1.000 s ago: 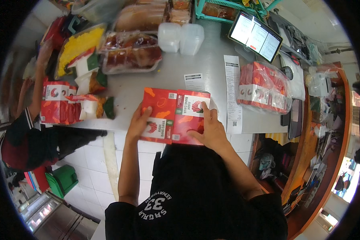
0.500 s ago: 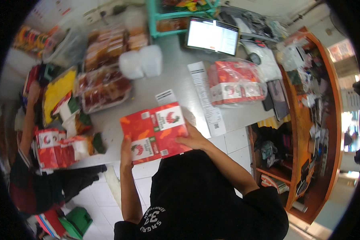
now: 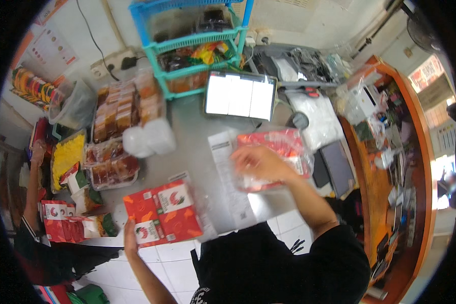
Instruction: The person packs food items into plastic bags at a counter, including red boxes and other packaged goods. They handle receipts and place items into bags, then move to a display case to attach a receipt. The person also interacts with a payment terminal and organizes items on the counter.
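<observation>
My left hand (image 3: 130,238) grips the left edge of a red carton pack (image 3: 182,223) with white label panels, near the table's front edge. Some clear plastic film (image 3: 207,213) shows along the pack's right side. My right hand (image 3: 258,163) is over a second red pack (image 3: 278,138) wrapped in clear plastic. Motion smears its fingers, so whether they touch or grip the wrap cannot be made out. A long printed paper sheet (image 3: 230,195) lies on the table between the two packs, partly under the wrapped one.
A lit tablet (image 3: 240,95) stands behind, beside a teal and blue rack (image 3: 197,43). White tubs (image 3: 149,138) and trays of packaged food (image 3: 114,114) are at left. Another person's arm (image 3: 33,177) reaches in there. An orange wooden shelf (image 3: 370,202) stands at right.
My right hand has left the red carton pack and moved right to the wrapped pack. My left hand still holds the carton pack, now lower and further left. The view has shifted.
</observation>
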A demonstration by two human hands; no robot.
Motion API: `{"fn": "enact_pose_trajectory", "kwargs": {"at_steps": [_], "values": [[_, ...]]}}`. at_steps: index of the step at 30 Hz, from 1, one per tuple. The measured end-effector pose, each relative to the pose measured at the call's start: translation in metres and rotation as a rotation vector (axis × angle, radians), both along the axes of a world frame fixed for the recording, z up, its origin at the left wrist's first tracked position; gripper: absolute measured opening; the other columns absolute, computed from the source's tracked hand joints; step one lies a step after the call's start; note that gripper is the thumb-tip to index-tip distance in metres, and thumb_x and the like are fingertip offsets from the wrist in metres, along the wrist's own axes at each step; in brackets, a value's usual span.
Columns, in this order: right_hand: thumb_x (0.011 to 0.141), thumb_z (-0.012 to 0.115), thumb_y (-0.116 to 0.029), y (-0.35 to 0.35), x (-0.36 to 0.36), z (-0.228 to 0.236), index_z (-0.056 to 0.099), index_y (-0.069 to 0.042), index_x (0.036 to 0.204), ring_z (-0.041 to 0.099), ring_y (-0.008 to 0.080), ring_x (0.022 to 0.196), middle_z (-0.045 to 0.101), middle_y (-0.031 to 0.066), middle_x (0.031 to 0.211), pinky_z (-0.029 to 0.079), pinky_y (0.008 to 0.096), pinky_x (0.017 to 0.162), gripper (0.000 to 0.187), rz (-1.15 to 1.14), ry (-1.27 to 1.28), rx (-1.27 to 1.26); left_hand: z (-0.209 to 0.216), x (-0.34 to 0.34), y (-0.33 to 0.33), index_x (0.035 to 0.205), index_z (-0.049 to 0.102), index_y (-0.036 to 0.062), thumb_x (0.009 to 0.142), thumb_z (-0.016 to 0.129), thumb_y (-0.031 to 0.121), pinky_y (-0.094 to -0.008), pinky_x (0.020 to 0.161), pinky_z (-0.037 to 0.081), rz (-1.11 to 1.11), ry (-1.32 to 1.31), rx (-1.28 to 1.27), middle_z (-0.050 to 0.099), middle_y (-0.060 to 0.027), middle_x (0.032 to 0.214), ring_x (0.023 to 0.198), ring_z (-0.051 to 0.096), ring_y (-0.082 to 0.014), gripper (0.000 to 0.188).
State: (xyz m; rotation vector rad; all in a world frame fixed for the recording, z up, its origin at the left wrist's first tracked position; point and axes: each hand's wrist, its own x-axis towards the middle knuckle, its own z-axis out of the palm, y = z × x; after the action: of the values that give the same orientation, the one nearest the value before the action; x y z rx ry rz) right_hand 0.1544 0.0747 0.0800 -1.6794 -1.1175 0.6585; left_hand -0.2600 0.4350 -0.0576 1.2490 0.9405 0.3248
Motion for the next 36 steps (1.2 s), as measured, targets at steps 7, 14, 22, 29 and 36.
{"fn": "enact_pose_trajectory", "kwargs": {"at_steps": [7, 14, 22, 29, 36], "values": [[0.08, 0.065, -0.01, -0.138, 0.387, 0.023, 0.07, -0.002, 0.098, 0.071, 0.0269, 0.076, 0.072, 0.0168, 0.086, 0.055, 0.0357, 0.074, 0.021, -0.783, -0.621, -0.346, 0.077, 0.026, -0.075, 0.12, 0.056, -0.0044, 0.099, 0.056, 0.025, -0.0325, 0.097, 0.04, 0.54, 0.234, 0.728, 0.06, -0.0101, 0.116, 0.107, 0.054, -0.0168, 0.036], [0.074, 0.065, -0.007, -0.164, 0.518, -0.012, 0.074, -0.01, 0.091, 0.058, 0.0343, 0.098, 0.063, 0.0138, 0.106, 0.049, 0.0436, 0.088, 0.019, -0.582, -1.277, -0.536, 0.129, 0.131, -0.18, 0.104, 0.056, -0.0035, 0.095, 0.056, 0.01, -0.0306, 0.086, 0.045, 0.409, 0.294, 0.86, 0.057, -0.0073, 0.099, 0.095, 0.053, -0.0156, 0.016], [0.077, 0.065, -0.012, -0.176, 0.564, 0.034, 0.069, -0.004, 0.09, 0.06, 0.0338, 0.086, 0.063, 0.0152, 0.09, 0.049, 0.0423, 0.079, 0.015, -0.56, -1.105, -0.128, 0.171, 0.26, -0.223, 0.102, 0.057, -0.0013, 0.089, 0.061, 0.009, -0.0308, 0.086, 0.046, 0.149, 0.138, 0.847, 0.057, -0.0079, 0.102, 0.094, 0.055, -0.0162, 0.017], [0.085, 0.064, -0.014, -0.198, 0.539, 0.08, 0.063, 0.001, 0.085, 0.061, 0.0205, 0.071, 0.061, 0.0108, 0.077, 0.047, 0.033, 0.067, 0.015, -0.796, -1.106, -0.062, 0.188, 0.406, -0.28, 0.098, 0.064, 0.002, 0.074, 0.07, 0.002, -0.0329, 0.08, 0.049, -0.202, -0.089, 0.885, 0.064, -0.0126, 0.098, 0.087, 0.062, -0.0245, 0.024], [0.088, 0.059, -0.017, -0.188, 0.527, 0.067, 0.062, 0.0, 0.084, 0.056, 0.017, 0.063, 0.06, 0.0112, 0.069, 0.044, 0.0317, 0.06, 0.018, -0.995, -0.702, 0.162, 0.213, 0.533, -0.324, 0.1, 0.065, 0.0032, 0.075, 0.076, 0.009, -0.0354, 0.071, 0.05, -0.564, -0.399, 0.772, 0.065, -0.014, 0.092, 0.08, 0.064, -0.0289, 0.028]]}}
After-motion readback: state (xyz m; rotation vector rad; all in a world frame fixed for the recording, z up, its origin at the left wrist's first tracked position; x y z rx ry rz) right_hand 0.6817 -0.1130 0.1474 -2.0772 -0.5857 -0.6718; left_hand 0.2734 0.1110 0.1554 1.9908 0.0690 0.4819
